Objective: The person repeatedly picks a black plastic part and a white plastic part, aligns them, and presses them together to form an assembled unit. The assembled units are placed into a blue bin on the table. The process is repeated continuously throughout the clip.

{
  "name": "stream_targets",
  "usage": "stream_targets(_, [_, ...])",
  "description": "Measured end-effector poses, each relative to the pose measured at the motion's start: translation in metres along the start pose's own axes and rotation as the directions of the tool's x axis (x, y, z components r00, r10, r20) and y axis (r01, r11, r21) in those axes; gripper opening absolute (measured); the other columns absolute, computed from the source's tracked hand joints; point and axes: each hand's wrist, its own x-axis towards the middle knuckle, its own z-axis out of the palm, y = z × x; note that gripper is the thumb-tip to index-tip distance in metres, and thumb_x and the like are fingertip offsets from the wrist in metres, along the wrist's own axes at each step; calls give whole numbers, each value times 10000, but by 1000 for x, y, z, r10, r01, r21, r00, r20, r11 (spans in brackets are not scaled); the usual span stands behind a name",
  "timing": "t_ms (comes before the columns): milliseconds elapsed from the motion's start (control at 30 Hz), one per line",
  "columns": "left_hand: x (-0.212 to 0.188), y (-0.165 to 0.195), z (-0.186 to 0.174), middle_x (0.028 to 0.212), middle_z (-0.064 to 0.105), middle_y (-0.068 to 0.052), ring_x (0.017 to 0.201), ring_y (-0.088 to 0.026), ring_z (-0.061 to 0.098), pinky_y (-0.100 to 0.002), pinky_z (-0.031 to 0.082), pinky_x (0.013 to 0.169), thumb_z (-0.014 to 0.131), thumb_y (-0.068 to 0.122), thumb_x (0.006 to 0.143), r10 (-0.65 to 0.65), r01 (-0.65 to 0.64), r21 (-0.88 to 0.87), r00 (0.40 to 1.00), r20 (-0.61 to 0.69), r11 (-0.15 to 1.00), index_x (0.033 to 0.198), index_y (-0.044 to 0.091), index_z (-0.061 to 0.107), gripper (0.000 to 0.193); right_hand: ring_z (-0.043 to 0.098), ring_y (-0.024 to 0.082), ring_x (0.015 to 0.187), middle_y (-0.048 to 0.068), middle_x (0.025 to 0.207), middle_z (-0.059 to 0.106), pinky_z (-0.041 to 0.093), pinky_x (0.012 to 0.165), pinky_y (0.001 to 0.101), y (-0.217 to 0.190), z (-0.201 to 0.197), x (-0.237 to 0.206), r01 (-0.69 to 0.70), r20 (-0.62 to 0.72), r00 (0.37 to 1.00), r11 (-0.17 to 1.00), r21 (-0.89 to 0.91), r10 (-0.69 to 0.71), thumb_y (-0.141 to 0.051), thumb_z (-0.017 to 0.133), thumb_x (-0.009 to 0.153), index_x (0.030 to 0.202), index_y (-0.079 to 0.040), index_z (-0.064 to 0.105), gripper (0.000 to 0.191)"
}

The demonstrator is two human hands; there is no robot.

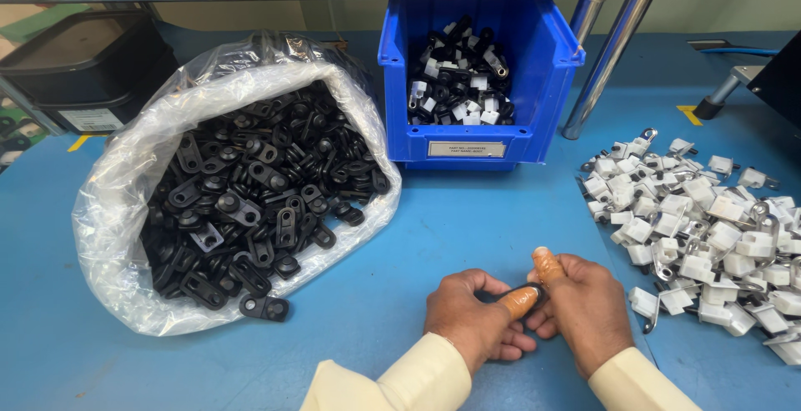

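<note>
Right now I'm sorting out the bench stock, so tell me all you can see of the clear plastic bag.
The clear plastic bag lies slumped on the blue table, left of the blue bin. Its thin, crinkled, glossy film is rolled back into a wide open mouth. It is heaped with small black plastic brackets; one bracket lies at its front edge. Neither hand touches it.

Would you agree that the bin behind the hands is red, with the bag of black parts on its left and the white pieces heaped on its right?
Not quite: the head view shows the bin is blue, not red. The rest holds: it stands behind the hands, with the bag of black parts on its left and the white pieces heaped on its right.
</note>
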Motion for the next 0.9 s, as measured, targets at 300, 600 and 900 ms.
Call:
stream_targets(300, [4,-3,-5,831,732,-134,666,-194,763,-288,648,554,751,242,925,-24,24,-51,1000,13,998,1047,15,630,285,732,161,767,91,917,772,615,685,325,16,-22,-2,67,295,949,986,155,-111,-153,656,924,1213,-23,707,321])
stream_targets(600, [11,-4,-6,886,760,-133,697,-191,766,-278,645,570,746,254,924,5,-5,-11,997,72,1000,1153,-8,649,361,723,165,779,118,937,795,597,705,312,21,-25,-6,108,227,966,990,86,-125,-110,682,932,1274,-54,726,350])
stream_targets(900, [-8,-3,-10,874,771,-98,701,-127,751,-249,605,557,768,83,870,229,-231,169,973,35,958,1281,111,558,462,700,184,794,142,958,755,590,753,325,-1,-17,-15,-209,209,966,940,270,155,-118,629,984,1271,-19,684,308])
